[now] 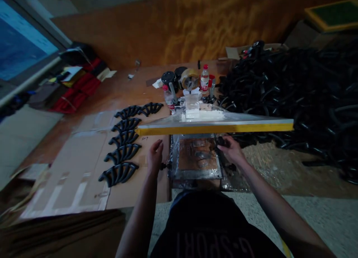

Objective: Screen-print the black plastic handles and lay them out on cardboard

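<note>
My left hand [155, 153] hovers beside the left edge of a plastic-wrapped printing plate [195, 157], fingers loosely curled with nothing in them. At the plate's right edge, my right hand [231, 150] is closed on a black curved plastic part [221, 140]. A yellow-edged screen frame [215, 128] stands raised over the plate. Fanned groups of black curved parts [123, 153] lie in a row on cardboard to the left.
A big heap of black curved parts [293, 97] fills the right side. Bottles [204, 78], a tape roll [189, 78] and black tubs [167, 78] stand behind the frame. Red and yellow items [75, 86] lie far left. Flat cardboard sheets [69, 183] cover the near-left table.
</note>
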The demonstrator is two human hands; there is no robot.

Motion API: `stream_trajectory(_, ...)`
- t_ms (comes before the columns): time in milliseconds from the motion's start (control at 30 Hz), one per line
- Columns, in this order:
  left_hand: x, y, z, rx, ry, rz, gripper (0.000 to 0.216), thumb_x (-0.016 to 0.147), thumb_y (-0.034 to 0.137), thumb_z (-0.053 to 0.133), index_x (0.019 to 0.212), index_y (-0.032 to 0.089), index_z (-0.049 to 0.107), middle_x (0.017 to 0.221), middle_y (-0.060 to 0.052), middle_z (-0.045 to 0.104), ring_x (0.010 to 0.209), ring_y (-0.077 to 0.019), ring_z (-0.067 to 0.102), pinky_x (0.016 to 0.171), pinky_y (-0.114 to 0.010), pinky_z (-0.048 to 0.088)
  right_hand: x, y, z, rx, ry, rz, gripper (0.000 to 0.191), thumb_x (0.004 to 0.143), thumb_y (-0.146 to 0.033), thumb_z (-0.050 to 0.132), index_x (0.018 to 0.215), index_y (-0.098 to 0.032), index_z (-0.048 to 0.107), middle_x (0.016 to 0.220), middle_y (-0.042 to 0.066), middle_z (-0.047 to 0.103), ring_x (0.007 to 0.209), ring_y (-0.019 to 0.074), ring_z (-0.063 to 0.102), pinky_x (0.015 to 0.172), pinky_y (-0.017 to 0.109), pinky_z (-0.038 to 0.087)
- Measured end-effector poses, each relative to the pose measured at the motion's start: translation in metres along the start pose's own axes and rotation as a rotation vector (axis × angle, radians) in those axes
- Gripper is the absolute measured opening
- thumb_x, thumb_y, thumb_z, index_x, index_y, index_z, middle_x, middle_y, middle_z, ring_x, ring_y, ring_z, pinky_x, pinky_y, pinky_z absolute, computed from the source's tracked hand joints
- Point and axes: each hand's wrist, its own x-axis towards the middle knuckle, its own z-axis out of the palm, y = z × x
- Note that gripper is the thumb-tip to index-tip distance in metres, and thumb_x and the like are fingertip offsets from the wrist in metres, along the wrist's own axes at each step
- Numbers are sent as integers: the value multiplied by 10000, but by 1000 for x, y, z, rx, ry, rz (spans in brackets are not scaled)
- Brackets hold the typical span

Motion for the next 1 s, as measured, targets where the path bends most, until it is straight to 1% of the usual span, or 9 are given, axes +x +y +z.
stream_trajectory(167,11,20,11,-109,-61,88,459,838,451,585,1162,141,678,1200,-113,694,1103,-238,639,974,-427,524,-2,-38,67,-83,-103,-114,280,735,-216,671,1014,-213,692,1061,45,707,972,198,634,963,388,460)
stream_trajectory(300,14,38,14,-202,-106,97,476,826,477,595,1149,138,674,1062,-91,723,984,-211,664,891,-382,552,1,-31,91,108,-221,-96,269,710,-220,660,977,-189,644,983,22,716,875,168,651,858,323,498)
stream_trajectory(400,15,56,14,-261,-102,92,471,798,482,618,1112,136,678,1028,-86,723,938,-194,665,856,-356,554,3,-12,93,125,-222,-143,255,716,-220,632,970,-197,632,965,9,705,944,181,649,898,337,480)
stream_trajectory(533,14,79,11,-378,-81,87,404,756,475,669,998,151,679,1012,-77,719,937,-190,669,824,-334,559,-2,7,84,-76,-153,-205,268,738,-150,554,983,-215,641,959,19,691,925,210,641,889,387,486)
stream_trajectory(633,13,98,8,-456,-62,94,363,739,465,690,922,153,663,908,-57,713,870,-172,674,782,-310,563,-10,8,76,-232,-91,-308,443,687,-40,469,1048,-212,659,1038,51,683,1017,234,620,937,432,476)
stream_trajectory(733,8,120,3,-481,-24,134,315,780,465,651,877,166,649,747,-10,663,703,-127,642,686,-257,549,-16,-1,73,-324,-62,-443,597,670,25,412,1148,-221,672,1193,75,652,1171,230,565,1027,452,440)
stream_trajectory(833,1,145,1,-512,-8,172,327,862,487,551,887,178,655,618,21,584,560,-108,568,569,-224,504,-16,-12,80,-428,-176,-601,571,799,-12,423,1276,-246,633,1392,63,566,1321,218,473,1105,457,383)
stream_trajectory(933,-6,164,3,-509,-89,182,440,917,550,444,913,173,670,573,9,563,513,-126,541,513,-240,476,-12,-16,96,-627,-422,-756,484,929,-230,511,1413,-223,519,1502,76,470,1443,246,325,1182,511,242)
stream_trajectory(1000,-10,170,4,-489,-130,185,506,927,594,397,941,173,677,595,-9,585,541,-145,562,531,-261,487,-9,-14,104,-752,-544,-789,559,929,-380,565,1452,-208,468,1530,96,428,1464,265,284,1195,539,171)
